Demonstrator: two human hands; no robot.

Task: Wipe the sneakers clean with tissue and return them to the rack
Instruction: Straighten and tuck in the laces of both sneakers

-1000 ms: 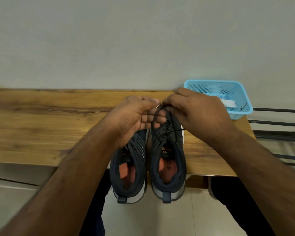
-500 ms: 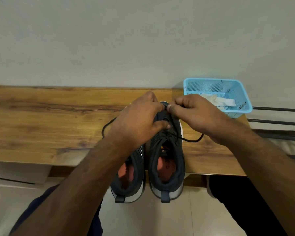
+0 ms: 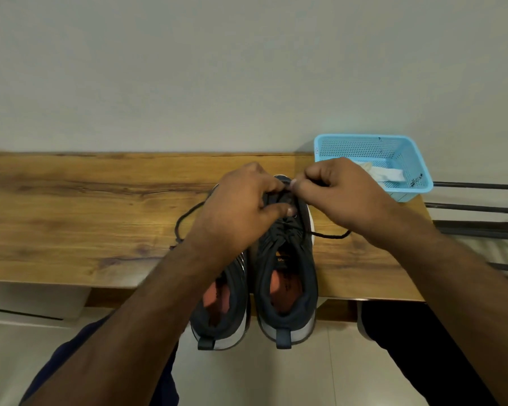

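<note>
Both hands, left hand [image 3: 241, 212] and right hand [image 3: 335, 191], pinch the lace [image 3: 332, 236] at the right sneaker [image 3: 288, 259], probably tightening it.

A second ago both hands hold a raised loop of lace above the tongue of the right sneaker [image 3: 288, 259]; now the lace [image 3: 188, 215] trails in a loose curve on the wooden bench [image 3: 71, 215] to the left of the pair, and its other end lies on the wood to the right. The left hand [image 3: 241, 212] sits farther forward, over the toe end, thumb pressed on the lacing. The right hand [image 3: 332, 189] pinches the lace by the toe. White tissue [image 3: 389, 174] in the blue basket [image 3: 364, 145] shows more.
</note>
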